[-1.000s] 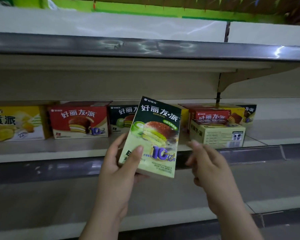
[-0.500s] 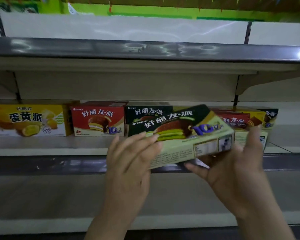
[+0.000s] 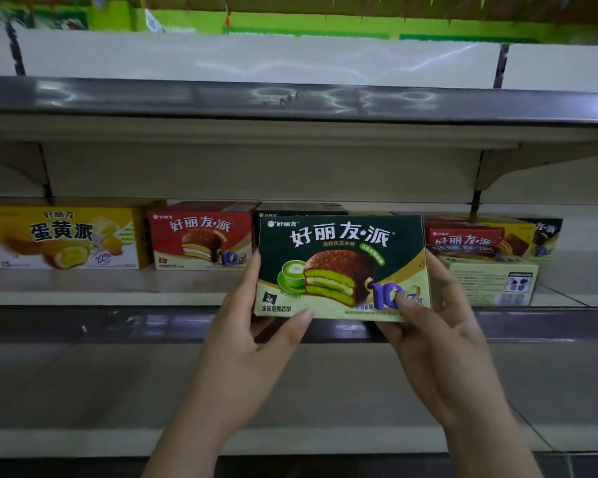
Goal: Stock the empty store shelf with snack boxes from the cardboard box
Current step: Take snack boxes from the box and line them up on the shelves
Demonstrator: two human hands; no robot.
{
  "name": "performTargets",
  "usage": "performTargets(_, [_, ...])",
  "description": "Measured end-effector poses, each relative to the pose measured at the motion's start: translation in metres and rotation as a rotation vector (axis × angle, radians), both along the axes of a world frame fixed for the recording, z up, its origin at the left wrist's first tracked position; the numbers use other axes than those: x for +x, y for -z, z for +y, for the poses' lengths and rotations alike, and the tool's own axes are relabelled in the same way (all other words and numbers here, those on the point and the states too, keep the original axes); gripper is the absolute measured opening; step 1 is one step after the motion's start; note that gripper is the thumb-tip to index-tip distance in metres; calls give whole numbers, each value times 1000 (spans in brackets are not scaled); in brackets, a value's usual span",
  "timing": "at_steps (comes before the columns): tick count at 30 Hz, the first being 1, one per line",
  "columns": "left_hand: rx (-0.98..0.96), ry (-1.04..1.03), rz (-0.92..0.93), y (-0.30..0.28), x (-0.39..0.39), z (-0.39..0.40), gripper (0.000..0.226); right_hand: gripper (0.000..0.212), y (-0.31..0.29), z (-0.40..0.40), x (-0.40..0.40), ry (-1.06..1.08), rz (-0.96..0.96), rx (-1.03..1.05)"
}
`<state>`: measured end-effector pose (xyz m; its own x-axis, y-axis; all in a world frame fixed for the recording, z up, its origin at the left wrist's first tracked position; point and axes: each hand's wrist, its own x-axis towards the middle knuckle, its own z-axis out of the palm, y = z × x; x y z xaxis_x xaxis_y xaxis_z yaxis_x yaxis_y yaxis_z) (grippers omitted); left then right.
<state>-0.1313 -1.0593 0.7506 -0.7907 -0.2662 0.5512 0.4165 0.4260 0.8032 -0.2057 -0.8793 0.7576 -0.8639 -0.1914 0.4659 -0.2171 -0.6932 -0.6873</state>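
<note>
head view, both hands' fingers pinching green box [image 3: 340,267] reading 好丽友·派, left hand [image 3: 246,343], right hand [image 3: 439,339]

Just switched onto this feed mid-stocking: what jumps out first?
A dark green snack box fills the centre, face forward, held by the left hand and the right hand at its lower corners, in front of the shelf edge. Behind it a yellow box and a red box stand on the left.

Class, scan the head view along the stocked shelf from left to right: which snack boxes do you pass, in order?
Yellow box → red box → green box held in both hands → pale box lying flat.
</note>
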Motion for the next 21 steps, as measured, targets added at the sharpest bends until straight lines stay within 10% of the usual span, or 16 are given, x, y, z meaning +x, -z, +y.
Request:
performTargets(12, [-442,-171,-270,-50,-47,-36,89,53,-37,1,-17,515,296,646])
performTargets(21, [-222,-94,-494,-61,-114,-63,78,53,-49,-42,-50,766,350,1402])
